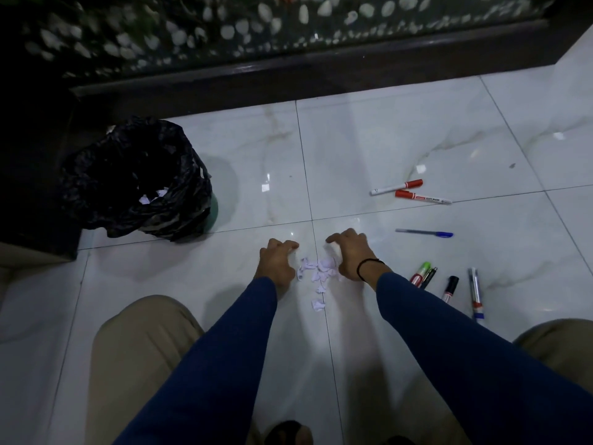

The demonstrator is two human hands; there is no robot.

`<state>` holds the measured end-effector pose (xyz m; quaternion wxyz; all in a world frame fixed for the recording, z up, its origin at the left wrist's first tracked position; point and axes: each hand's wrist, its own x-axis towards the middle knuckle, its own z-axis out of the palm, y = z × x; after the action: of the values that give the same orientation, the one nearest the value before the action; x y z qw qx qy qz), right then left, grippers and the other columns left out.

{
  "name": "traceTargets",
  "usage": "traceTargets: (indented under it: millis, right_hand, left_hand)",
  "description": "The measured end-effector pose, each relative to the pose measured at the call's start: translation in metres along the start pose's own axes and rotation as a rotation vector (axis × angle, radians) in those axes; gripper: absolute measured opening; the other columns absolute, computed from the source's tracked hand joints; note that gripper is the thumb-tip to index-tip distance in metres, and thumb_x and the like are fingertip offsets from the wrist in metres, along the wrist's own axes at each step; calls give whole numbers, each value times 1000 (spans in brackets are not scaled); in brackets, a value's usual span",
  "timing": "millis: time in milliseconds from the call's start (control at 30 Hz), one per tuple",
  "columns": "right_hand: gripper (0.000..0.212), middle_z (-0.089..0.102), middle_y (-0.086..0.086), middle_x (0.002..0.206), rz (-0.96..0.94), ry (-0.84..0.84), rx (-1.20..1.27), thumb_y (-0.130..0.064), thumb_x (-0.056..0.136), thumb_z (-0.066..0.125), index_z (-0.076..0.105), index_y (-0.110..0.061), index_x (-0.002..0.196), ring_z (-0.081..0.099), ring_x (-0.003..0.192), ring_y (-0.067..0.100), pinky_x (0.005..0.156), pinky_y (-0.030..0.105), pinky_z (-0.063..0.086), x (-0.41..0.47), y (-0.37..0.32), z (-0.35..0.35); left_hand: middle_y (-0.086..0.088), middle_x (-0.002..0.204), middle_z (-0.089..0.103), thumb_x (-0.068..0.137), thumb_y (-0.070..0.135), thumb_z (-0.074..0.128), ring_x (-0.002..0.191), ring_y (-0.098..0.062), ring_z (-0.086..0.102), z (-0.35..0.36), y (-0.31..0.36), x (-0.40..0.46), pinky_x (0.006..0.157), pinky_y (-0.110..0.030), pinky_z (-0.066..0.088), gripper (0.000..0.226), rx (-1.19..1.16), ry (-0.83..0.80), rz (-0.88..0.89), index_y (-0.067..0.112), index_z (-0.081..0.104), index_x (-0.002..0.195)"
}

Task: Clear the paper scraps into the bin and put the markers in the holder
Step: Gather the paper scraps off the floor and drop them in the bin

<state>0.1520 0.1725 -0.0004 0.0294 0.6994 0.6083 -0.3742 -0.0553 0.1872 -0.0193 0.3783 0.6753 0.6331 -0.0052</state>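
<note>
A small heap of crumpled white paper scraps (317,273) lies on the white tiled floor between my hands. My left hand (277,263) rests on the floor to the left of the heap, fingers curled and apart, holding nothing. My right hand (349,255) is cupped on the heap's right side, touching the scraps. A bin with a black liner (134,178) stands at the left with a few scraps inside. Two red-capped markers (410,191) lie to the far right, a blue pen (425,233) nearer, and several markers (449,285) by my right forearm. No holder is visible.
A dark raised ledge (288,78) with a pebble-patterned wall behind runs along the far side. A dark cabinet (29,175) stands left of the bin. Two stray scraps (421,168) lie on the tiles at the far right. My knees frame the bottom of the view.
</note>
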Motion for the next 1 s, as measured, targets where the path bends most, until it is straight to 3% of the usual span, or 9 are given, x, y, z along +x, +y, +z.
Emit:
traceTargets:
  millis: [100,300,467,533,633,733,867,1000]
  right_hand:
    - [77,34,6,141,82,-18,-23,-6,78,74,40,-27,144,30,131,30,96,36,45,-4,11,1]
    - [54,57,10,134,28,-95,23,-13,85,68,54,-20,136,57,120,28,104,32,46,-15,-8,19]
    - [54,59,11,133,-1,-136,19,-13,85,70,54,-12,137,58,119,28,103,34,47,-26,-15,26]
    - [72,55,9,134,10,-109,57,-21,75,81,50,-17,139,56,120,26,102,35,48,-32,-11,29]
    - [123,39,4,131,14,-74,-36,-52,42,94,32,-26,145,43,121,24,97,41,50,-45,-5,38]
    - [141,32,3,133,-9,-33,-140,-62,32,92,21,-28,149,39,120,25,90,43,53,-55,-5,54]
    - [132,36,4,132,-6,29,-62,-54,35,95,29,-26,146,43,115,26,87,42,54,-53,-6,71]
    - [105,46,8,127,-7,42,64,-39,48,96,46,-20,137,55,108,28,94,36,50,-44,-5,67]
  left_hand:
    - [-2,133,38,84,-10,53,121,-23,36,14,10,-3,94,-21,32,69,22,-43,98,25,49,144]
    - [-10,131,45,88,0,63,121,-29,43,24,21,-4,100,-29,38,51,103,-158,189,16,56,136]
    - [-13,124,55,81,14,78,117,-29,57,18,13,-3,94,-23,43,49,133,-256,182,14,63,128]
    - [-6,128,53,73,20,83,122,-24,51,19,10,-7,103,-30,46,65,167,-226,198,23,60,133]
    - [3,134,40,53,30,94,125,-18,37,18,10,-21,103,-37,49,105,238,-201,227,32,43,145]
    - [3,144,28,40,44,99,133,-20,29,20,14,-31,104,-37,49,134,301,-219,179,34,27,153]
    - [1,138,28,43,40,99,125,-21,33,36,12,-35,98,-32,49,123,255,-186,202,34,34,147]
    - [-1,126,41,51,37,97,112,-21,45,39,13,-29,95,-36,53,97,194,-131,223,27,51,135]
